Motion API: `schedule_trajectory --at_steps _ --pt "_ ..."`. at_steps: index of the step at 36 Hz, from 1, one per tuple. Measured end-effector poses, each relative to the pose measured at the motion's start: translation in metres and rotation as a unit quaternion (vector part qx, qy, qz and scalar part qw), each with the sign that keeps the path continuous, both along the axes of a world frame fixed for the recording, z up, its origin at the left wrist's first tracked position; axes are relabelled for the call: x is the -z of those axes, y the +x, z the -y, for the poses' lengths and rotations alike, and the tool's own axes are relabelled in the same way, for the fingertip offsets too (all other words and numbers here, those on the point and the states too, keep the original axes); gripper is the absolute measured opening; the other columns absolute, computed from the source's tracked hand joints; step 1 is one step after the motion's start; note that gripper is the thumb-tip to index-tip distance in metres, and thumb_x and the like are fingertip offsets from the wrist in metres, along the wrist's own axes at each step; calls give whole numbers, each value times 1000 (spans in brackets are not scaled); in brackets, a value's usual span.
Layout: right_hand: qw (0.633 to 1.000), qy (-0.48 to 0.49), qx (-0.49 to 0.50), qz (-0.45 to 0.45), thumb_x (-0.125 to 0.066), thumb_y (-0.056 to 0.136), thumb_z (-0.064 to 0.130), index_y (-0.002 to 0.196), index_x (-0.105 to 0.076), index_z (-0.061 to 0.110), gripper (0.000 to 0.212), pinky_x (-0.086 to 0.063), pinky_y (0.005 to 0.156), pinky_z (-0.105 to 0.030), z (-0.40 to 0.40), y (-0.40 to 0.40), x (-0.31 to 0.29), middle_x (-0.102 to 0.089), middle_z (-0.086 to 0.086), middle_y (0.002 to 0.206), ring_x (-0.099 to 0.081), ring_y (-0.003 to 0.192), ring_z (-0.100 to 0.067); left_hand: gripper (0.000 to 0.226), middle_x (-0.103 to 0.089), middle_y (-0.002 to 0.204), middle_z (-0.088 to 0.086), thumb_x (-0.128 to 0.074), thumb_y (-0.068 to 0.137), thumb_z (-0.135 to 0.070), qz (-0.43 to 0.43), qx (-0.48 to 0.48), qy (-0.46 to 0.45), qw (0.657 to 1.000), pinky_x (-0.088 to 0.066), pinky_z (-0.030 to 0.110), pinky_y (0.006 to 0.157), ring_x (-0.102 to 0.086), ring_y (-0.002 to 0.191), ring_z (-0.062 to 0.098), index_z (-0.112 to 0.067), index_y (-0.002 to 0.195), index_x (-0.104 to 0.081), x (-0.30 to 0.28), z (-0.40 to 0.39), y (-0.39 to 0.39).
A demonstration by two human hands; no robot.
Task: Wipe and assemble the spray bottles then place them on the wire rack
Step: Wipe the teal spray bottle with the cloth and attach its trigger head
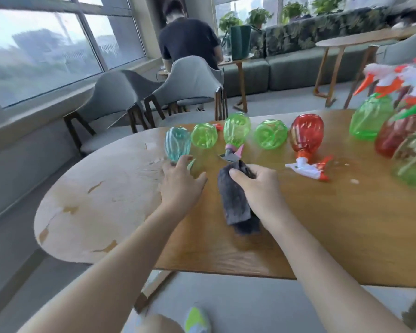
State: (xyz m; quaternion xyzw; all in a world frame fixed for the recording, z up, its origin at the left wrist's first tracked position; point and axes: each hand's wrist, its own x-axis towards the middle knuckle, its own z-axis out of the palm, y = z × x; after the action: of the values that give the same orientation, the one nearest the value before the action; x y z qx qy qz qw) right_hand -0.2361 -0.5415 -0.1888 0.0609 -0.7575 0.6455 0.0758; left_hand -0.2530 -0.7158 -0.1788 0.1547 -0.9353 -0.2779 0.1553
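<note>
Here the left hand reaches spread toward the teal bottle, the right hand gripping a grey cloth

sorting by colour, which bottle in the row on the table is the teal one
The teal bottle at the row's left end, by the left hand. The others in the row are green or red.

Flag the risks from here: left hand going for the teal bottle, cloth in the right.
1. The left hand reaches the teal bottle with open fingers; lying on its side, it could roll toward the nearby table edge.
2. The gray cloth dangling from the right hand might snag the sprayer of the green bottle just beyond it.
</note>
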Motion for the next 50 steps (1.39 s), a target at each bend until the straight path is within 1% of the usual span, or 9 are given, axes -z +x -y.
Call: schedule_trajectory --at_steps 6,16,22,31,34,38,41,46,50 --pt "998 54 6 -16 -66 98 33 95 -69 -4 37 -33 59 -32 16 -4 6 -70 -23 87 -64 82 -36 76 -48 144 18 -55 84 -81 146 2 -72 987 -37 61 111 -38 135 41 -32 142 -52 5 39 -31" --pt "999 41 -2 -19 -69 96 29 80 -70 6 28 -36 59 -31 0 8 -2 -69 -18 77 -56 63 -21 58 -48 121 12 -74 70 -65 133 23 -96 986 -50 55 97 -48 115 36 -26 105 -50 -11 33 -7" --pt "999 27 0 -22 -68 96 32 88 -69 0 34 -36 62 -34 -22 23 -6 -69 -23 84 -60 66 -31 22 -60 95 2 -63 91 -8 54 85 -154 983 -34 26 65 -45 86 20 -12 112 -65 -57 27 20" --pt "999 15 48 -5 -69 97 27 70 -62 8 34 -32 58 -33 -68 51 -15 -58 0 63 -51 63 -17 31 -50 69 -13 -58 94 -7 43 195 -221 955 -40 16 60 -41 63 3 -23 69 -51 -131 -25 51" --pt "998 0 68 6 -70 96 25 64 -54 7 41 -26 55 -33 -86 58 -12 -47 3 57 -43 59 -15 30 -57 75 -14 -60 96 -4 70 235 -221 944 -38 7 58 -50 68 3 -21 72 -53 -139 -46 52" --pt "996 1 87 14 -71 95 26 76 -67 20 21 -36 52 -21 -102 68 -11 -62 17 58 -56 61 -4 21 -56 80 -2 -59 98 -9 84 270 -277 918 -43 31 69 -50 79 21 -15 79 -51 -148 -77 56" --pt "996 6 87 15 -71 95 28 76 -70 17 22 -37 58 -32 -110 74 -12 -69 -3 70 -59 68 -15 3 -65 97 7 -60 100 -9 72 283 -288 912 -50 38 82 -59 93 28 -8 101 -62 -152 -89 55" --pt "996 13 90 20 -69 96 31 84 -72 10 24 -41 64 -35 -119 82 -12 -74 -12 84 -68 84 -29 19 -70 110 6 -67 96 -11 56 291 -223 929 -55 47 94 -65 104 30 -14 115 -68 -142 -84 45" --pt "995 7 94 22 -70 96 32 90 -75 13 21 -47 67 -39 -124 81 -9 -75 -12 89 -70 91 -32 82 -55 144 2 -80 87 -8 59 292 -96 950 -51 45 104 -55 128 24 -39 153 -43 -126 -67 44"
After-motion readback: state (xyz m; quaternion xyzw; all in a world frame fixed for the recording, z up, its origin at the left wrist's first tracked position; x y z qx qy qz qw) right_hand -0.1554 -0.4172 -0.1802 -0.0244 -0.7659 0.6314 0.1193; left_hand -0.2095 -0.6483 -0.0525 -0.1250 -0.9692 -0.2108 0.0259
